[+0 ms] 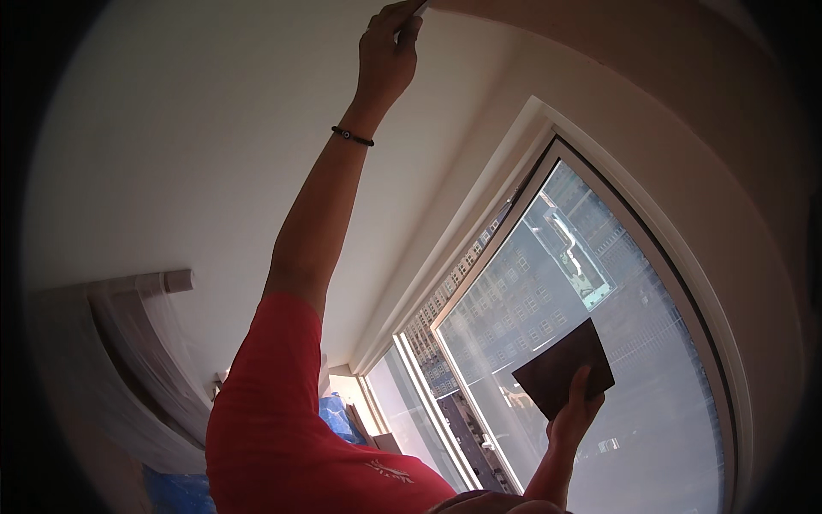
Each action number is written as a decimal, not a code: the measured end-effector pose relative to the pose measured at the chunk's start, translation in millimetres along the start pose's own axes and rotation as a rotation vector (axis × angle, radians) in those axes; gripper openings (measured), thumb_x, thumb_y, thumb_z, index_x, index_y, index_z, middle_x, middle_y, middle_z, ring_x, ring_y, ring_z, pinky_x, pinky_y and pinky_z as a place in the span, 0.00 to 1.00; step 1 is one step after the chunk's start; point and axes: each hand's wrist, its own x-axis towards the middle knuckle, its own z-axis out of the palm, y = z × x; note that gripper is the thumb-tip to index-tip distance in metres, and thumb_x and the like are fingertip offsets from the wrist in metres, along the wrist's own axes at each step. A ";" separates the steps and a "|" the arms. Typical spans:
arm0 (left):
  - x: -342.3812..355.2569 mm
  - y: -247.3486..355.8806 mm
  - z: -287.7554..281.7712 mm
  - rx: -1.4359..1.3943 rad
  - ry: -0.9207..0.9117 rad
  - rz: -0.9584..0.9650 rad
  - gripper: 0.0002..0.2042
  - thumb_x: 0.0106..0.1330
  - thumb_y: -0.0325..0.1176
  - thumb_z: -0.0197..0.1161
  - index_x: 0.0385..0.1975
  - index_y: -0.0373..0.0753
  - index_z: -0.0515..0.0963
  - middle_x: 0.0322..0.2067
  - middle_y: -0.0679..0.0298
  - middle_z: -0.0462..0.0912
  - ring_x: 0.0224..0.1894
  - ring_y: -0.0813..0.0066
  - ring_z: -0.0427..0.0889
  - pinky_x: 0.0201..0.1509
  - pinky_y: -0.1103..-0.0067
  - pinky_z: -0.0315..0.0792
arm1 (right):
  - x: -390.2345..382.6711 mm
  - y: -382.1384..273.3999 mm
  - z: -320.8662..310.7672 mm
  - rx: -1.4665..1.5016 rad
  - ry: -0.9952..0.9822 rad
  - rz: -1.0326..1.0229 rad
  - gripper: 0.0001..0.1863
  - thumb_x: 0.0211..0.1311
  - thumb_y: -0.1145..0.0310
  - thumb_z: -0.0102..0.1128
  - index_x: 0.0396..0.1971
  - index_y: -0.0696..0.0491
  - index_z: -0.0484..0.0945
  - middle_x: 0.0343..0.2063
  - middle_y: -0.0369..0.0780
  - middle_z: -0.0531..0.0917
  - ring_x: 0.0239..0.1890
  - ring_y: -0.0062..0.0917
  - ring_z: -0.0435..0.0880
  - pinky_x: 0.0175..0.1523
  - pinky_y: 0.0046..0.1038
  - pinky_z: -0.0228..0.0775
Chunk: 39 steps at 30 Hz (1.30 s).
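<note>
My left arm, in a red sleeve with a dark bracelet at the wrist, stretches up along the white wall. At the top edge of the view my left hand [388, 51] is closed, its fingers pinched together near a brownish wall strip. A thin flat edge [420, 8] shows at its fingertips, but the rest is cut off by the frame. Lower right, my right hand [575, 415] grips a dark brown, stiff square sheet [561, 367] by its lower corner. The thumb lies across the near face. The sheet is held up in front of the window pane.
A large framed window [651, 368] stands on the right, with buildings beyond it. A roll or bundle wrapped in clear plastic [145, 343] is at the left. Blue plastic sheeting [341, 415] and cardboard lie further back.
</note>
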 end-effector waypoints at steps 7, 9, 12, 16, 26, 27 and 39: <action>56.5 -54.0 56.6 0.317 -0.113 0.318 0.19 0.73 0.24 0.53 0.59 0.49 0.81 0.55 0.64 0.84 0.58 0.61 0.77 0.64 0.59 0.62 | 1.9 16.2 -12.9 -0.027 0.186 0.046 0.35 0.69 0.50 0.65 0.61 0.61 0.64 0.55 0.43 0.77 0.52 0.27 0.79 0.57 0.32 0.77; 51.3 -53.7 66.2 0.329 -0.105 0.304 0.20 0.73 0.24 0.52 0.60 0.51 0.81 0.55 0.65 0.84 0.59 0.63 0.76 0.66 0.57 0.59 | 2.1 14.9 -15.0 -0.024 0.234 0.057 0.34 0.69 0.50 0.66 0.60 0.61 0.64 0.53 0.43 0.77 0.51 0.26 0.79 0.56 0.31 0.77; 47.6 -57.6 63.7 0.319 -0.135 0.305 0.20 0.74 0.24 0.52 0.59 0.51 0.81 0.54 0.64 0.84 0.58 0.64 0.76 0.66 0.57 0.58 | 1.6 13.9 -19.3 -0.019 0.270 0.062 0.36 0.69 0.48 0.66 0.60 0.61 0.63 0.54 0.44 0.76 0.52 0.28 0.79 0.56 0.32 0.78; 62.0 -67.9 40.1 0.178 -0.244 0.201 0.19 0.74 0.23 0.50 0.58 0.50 0.82 0.53 0.64 0.85 0.57 0.63 0.77 0.65 0.60 0.64 | 3.3 17.1 -24.3 0.007 0.282 0.069 0.36 0.68 0.48 0.66 0.60 0.61 0.63 0.55 0.44 0.76 0.54 0.29 0.79 0.56 0.33 0.78; 69.6 -61.5 40.6 0.245 -0.361 0.289 0.17 0.76 0.26 0.51 0.58 0.50 0.82 0.52 0.65 0.85 0.58 0.63 0.76 0.70 0.62 0.59 | 9.4 25.9 -21.9 0.093 0.285 0.072 0.38 0.67 0.47 0.67 0.61 0.61 0.64 0.56 0.46 0.76 0.54 0.31 0.80 0.57 0.33 0.79; 66.8 -60.5 30.2 0.250 -0.402 0.275 0.17 0.76 0.27 0.51 0.58 0.50 0.82 0.52 0.65 0.85 0.58 0.63 0.76 0.71 0.62 0.57 | 8.9 25.5 -22.9 0.073 0.255 0.073 0.39 0.67 0.47 0.67 0.62 0.61 0.63 0.57 0.47 0.76 0.55 0.33 0.80 0.58 0.35 0.78; 74.2 -37.6 53.1 0.261 -0.305 0.362 0.19 0.74 0.24 0.53 0.60 0.50 0.81 0.58 0.71 0.82 0.64 0.69 0.70 0.71 0.64 0.54 | 9.6 25.9 -21.7 0.093 0.266 0.061 0.37 0.68 0.49 0.67 0.61 0.61 0.63 0.55 0.46 0.77 0.52 0.31 0.82 0.56 0.35 0.79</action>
